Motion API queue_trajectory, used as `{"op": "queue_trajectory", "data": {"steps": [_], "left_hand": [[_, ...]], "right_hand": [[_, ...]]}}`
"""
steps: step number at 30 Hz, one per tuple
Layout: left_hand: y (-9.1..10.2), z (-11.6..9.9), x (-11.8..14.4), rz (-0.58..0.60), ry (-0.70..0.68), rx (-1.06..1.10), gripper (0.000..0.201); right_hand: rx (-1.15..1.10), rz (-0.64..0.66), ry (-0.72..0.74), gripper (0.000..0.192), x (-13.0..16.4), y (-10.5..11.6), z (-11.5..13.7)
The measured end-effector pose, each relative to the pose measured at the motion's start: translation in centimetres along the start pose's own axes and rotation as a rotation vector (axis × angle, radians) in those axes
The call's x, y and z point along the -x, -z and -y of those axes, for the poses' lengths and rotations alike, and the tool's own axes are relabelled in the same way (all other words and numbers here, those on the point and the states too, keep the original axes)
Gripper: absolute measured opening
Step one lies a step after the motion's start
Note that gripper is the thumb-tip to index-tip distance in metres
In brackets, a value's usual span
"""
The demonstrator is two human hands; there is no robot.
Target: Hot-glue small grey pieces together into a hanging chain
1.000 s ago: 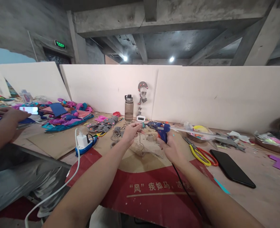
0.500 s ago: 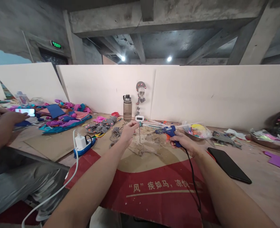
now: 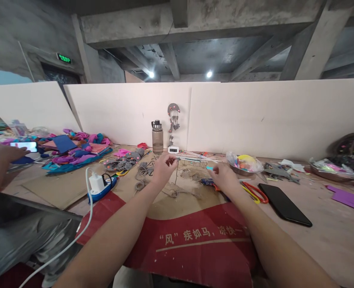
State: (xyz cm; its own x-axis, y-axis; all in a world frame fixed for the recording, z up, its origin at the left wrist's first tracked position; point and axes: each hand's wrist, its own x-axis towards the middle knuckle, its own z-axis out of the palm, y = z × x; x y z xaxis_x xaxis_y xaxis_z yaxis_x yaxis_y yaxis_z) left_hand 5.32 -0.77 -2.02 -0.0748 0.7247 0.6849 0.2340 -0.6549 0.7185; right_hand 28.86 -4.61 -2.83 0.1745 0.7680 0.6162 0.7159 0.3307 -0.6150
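The right hand (image 3: 225, 176) has let go of the blue glue gun (image 3: 208, 182) it gripped half a second ago — the gun now lies on the cardboard sheet (image 3: 177, 208) just under and beside that hand, its black cord running back toward the person. Instead, the right hand's thumb and forefinger pinch a small turquoise piece (image 3: 209, 168), held above the cardboard. The left hand (image 3: 164, 167) has stayed raised over the middle of the sheet, fingers closed on the top of a thin string (image 3: 176, 176) that hangs down to a loose tangle of twine (image 3: 177, 193) on the cardboard. The two hands are near each other but apart

Red and yellow scissors (image 3: 253, 191) lie just right of the right hand, and a black phone (image 3: 284, 205) lies flat farther right. Behind the hands stand a water bottle (image 3: 157, 137) and a small white clock (image 3: 173, 149) against the white board wall. A white charger sits in a blue power strip (image 3: 100, 186) at the left — and at the far left another person's hand (image 3: 1, 154) rests by a lit phone (image 3: 25, 146) among coloured felt scraps (image 3: 77, 149)
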Motion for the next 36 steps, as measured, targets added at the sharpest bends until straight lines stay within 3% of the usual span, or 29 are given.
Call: {"op": "queue_trajectory", "data": {"steps": [2,5,8,10,18,23,36], "left_hand": [[-0.3,-0.5,0.3,0.031,-0.077,-0.069,0.004],[-0.7,-1.4,0.9,0.1,-0.162,-0.133,0.008],[-1.2,-2.2,1.5,0.154,-0.167,-0.149,0.008],[-1.5,-2.3,1.8,0.161,-0.12,-0.14,0.007],[-2.5,-1.7,1.9,0.212,0.238,0.181,0.018],[-2.6,-2.1,2.0,0.25,0.301,0.229,0.018],[-2.7,-2.3,2.2,0.316,0.351,0.269,0.016]], "right_hand": [[-0.155,0.101,0.0,0.017,0.7,-1.7,2.6],[-0.608,0.215,-0.099,0.028,2.0,-4.1,5.7],[-0.925,0.318,-0.241,0.036,2.9,-5.1,7.0],[-1.004,0.337,-0.297,0.036,3.1,-5.1,7.0],[-0.792,0.232,-0.286,0.023,2.4,-5.0,5.3],[-0.618,0.134,-0.186,0.023,2.1,-5.3,4.4],[-0.379,0.076,-0.17,0.022,2.0,-4.3,5.1]]}}
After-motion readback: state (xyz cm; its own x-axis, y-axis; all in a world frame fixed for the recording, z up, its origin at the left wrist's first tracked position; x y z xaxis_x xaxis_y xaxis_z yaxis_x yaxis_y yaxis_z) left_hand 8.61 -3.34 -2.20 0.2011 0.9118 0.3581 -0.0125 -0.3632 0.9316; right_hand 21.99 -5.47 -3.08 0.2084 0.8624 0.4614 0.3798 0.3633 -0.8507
